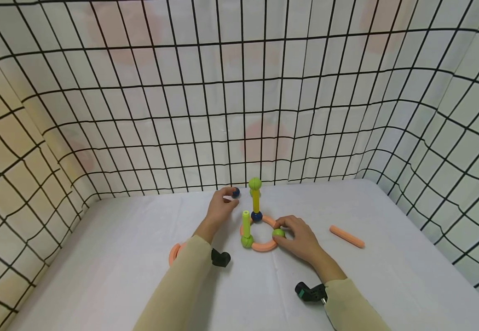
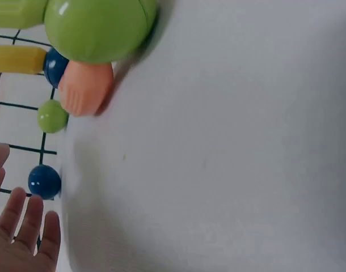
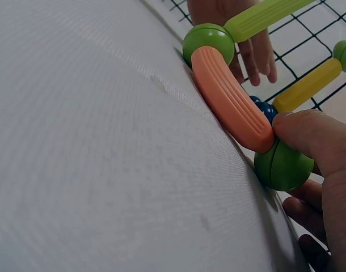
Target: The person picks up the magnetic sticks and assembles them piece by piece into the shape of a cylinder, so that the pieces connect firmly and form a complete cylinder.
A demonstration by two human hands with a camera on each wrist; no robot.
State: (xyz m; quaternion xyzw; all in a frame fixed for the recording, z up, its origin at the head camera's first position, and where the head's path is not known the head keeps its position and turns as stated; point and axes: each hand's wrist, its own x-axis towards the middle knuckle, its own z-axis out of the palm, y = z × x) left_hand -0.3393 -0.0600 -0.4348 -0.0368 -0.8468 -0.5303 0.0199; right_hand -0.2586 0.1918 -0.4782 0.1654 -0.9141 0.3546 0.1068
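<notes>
On the white table stands a ring of orange curved rods (image 1: 264, 247) joined by balls. A light green rod (image 1: 245, 224) rises from the ring's left green ball (image 1: 246, 241). At the back, a yellow rod (image 1: 256, 202) stands on a dark blue ball (image 1: 256, 216) and carries a green ball (image 1: 255, 184) on top. My right hand (image 1: 301, 239) pinches the green ball (image 3: 283, 164) at the ring's right side between thumb and fingers. Beyond the ring, my left hand (image 1: 218, 210) reaches with spread fingers to a loose blue ball (image 2: 44, 182), fingertips close beside it.
A straight orange rod (image 1: 347, 236) lies to the right. Orange curved pieces (image 1: 174, 253) lie at the left, partly hidden by the left sleeve. Another green ball (image 2: 52, 117) sits behind the yellow rod. Black netting (image 1: 231, 96) surrounds the table's back and sides.
</notes>
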